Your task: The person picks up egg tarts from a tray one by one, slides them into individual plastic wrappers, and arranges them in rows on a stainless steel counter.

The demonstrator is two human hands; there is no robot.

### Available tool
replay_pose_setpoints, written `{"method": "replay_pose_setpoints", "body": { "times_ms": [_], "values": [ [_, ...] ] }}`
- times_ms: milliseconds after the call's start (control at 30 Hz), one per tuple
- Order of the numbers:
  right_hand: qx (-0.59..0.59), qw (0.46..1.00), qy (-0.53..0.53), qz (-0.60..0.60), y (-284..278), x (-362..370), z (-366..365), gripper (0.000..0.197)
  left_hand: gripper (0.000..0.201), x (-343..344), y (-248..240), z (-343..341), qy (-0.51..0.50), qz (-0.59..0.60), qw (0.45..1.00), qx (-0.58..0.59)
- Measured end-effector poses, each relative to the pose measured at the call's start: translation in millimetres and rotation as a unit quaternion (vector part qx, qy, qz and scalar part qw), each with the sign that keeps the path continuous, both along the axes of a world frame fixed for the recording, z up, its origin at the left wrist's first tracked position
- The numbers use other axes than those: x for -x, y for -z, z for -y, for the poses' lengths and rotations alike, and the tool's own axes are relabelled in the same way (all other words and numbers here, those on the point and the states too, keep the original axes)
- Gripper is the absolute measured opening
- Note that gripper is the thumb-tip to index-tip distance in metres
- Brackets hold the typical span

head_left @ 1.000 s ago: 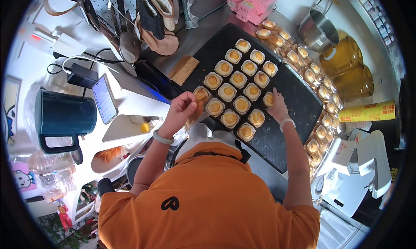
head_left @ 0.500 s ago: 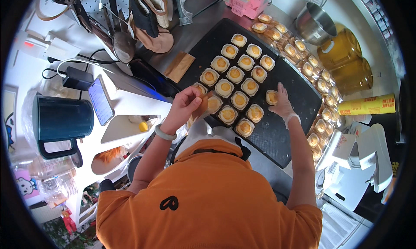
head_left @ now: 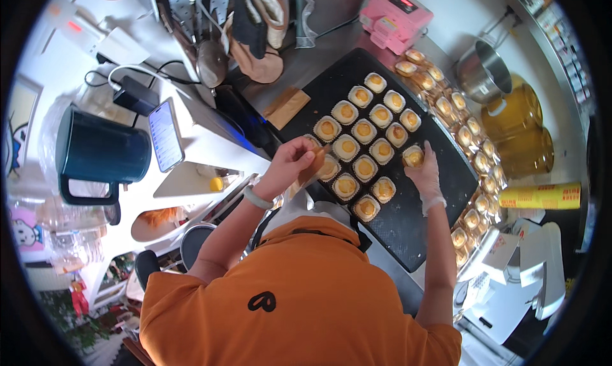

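Rows of small egg-tart-like pastries (head_left: 364, 131) in white fluted paper cups sit on a black baking tray (head_left: 440, 229). My right hand (head_left: 426, 177), in a clear thin glove, is closed around a single pastry (head_left: 413, 154) at the right of the rows, thumb and fingers on either side of its cup. Bare and wearing a pale bangle, my left hand (head_left: 292, 167) pinches a small clear-and-brown packaging bag (head_left: 311, 172) over the tray's near left edge. The bag partly covers a pastry (head_left: 328, 168) behind it.
Wrapped pastries (head_left: 472, 149) line the tray's right side. Behind stand a pink sealing machine (head_left: 395, 21) and a steel pot (head_left: 484, 71). A brown paper packet (head_left: 287, 108) lies by the tray's left corner. A phone (head_left: 166, 135) and dark teal mug (head_left: 102, 156) are at left.
My right hand's fingers have closed around the pastry they were resting beside. My left hand still pinches the bag. The whole view has shifted a little.
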State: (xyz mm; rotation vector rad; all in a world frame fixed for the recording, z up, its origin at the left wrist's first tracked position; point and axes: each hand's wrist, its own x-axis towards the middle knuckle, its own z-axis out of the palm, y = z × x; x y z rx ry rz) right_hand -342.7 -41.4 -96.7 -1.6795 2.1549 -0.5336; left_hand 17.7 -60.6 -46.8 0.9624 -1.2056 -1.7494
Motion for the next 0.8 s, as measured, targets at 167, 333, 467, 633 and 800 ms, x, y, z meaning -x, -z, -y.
{"method": "replay_pose_setpoints", "body": {
  "times_ms": [167, 333, 467, 633, 800],
  "values": [
    [0.097, 0.96, -0.241, 0.103, -114, -89, 20, 0.072, 0.009, 12, -2, 6, 0.005, 0.021, 1.0, -0.002],
    [0.121, 0.947, -0.292, 0.057, -132, -134, 32, 0.077, 0.009, 20, 6, 12, -0.026, 0.04, 0.998, 0.048],
    [0.145, 0.93, -0.338, 0.001, -134, -142, 35, 0.075, 0.009, 16, 7, 13, -0.041, 0.04, 0.997, 0.055],
    [0.141, 0.908, -0.394, -0.031, -134, -146, 36, 0.07, 0.009, 8, 2, 15, -0.037, 0.03, 0.998, 0.051],
    [0.136, 0.897, -0.419, -0.032, -141, -147, 36, 0.07, 0.009, 1, 0, 20, -0.003, 0.022, 0.999, 0.033]
  ]
}}
